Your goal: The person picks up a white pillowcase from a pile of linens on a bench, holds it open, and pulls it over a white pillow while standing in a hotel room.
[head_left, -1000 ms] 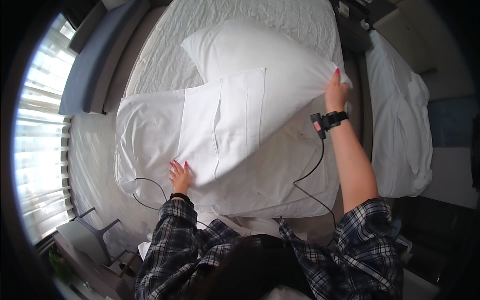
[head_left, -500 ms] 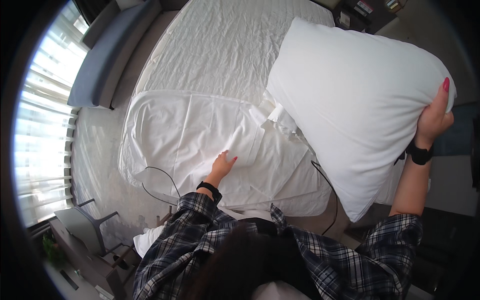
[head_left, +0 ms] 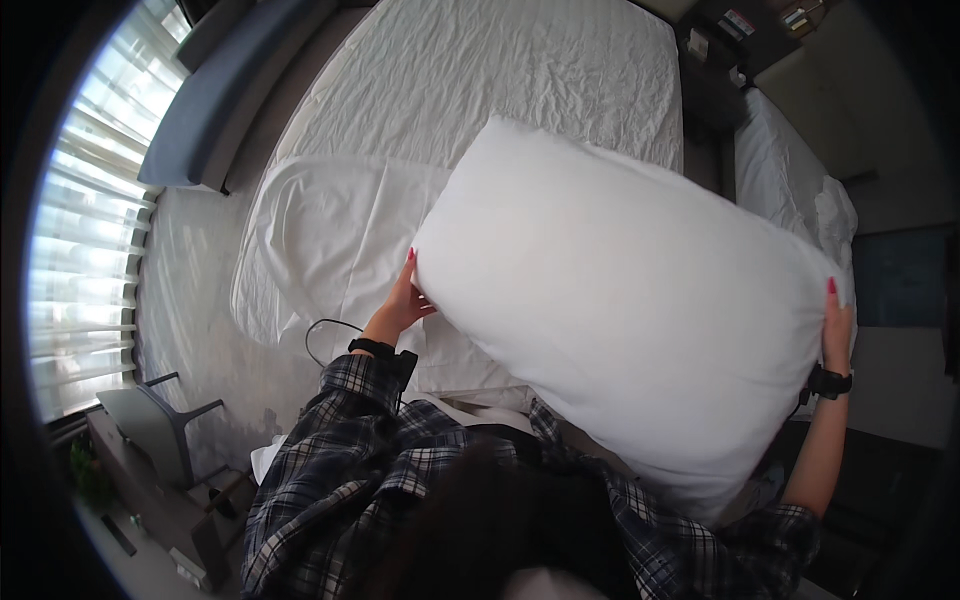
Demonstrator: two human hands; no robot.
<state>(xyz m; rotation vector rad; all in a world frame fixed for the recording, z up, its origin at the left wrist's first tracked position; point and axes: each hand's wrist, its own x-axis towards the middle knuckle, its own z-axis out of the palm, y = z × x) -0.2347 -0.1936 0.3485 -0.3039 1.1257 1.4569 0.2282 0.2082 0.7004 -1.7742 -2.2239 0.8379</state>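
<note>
Bedroom with a big white bed (head_left: 520,70) and bright blinds (head_left: 85,250) on the left. A fat white pillow (head_left: 630,300) is up in the air over the bed's near edge — left hand (head_left: 403,300) pressed flat against one end, right hand (head_left: 836,322) gripping the other. That's a squeeze hold, so the pillow could slump or slip out if either side eases. An empty pillowcase (head_left: 330,240) lies flat beneath, and a black cable (head_left: 318,335) loops near it — easy to snag.
</note>
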